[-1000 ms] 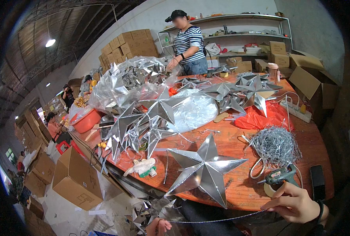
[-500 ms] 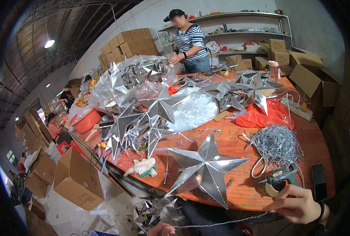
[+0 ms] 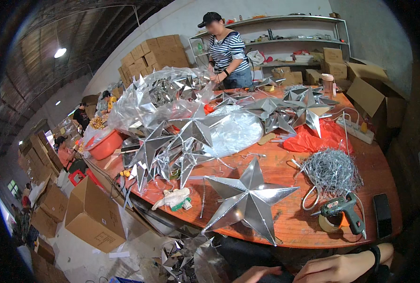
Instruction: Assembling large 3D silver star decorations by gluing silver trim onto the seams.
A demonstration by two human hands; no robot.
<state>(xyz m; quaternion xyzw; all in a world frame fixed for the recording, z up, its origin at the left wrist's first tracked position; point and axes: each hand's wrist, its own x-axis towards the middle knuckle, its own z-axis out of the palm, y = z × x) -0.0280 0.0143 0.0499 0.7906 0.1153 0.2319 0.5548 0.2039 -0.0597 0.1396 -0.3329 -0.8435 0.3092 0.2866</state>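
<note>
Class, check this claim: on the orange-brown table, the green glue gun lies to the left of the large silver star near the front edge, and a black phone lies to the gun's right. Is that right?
Not quite: the green glue gun lies to the right of the large silver star, as the head view shows. The black phone does lie to its right.

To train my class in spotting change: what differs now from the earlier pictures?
The right hand moved left and down, away from the glue gun; the left hand moved right. The silver strand stretched between them has gone from sight. The front star and phone stayed put.
</note>
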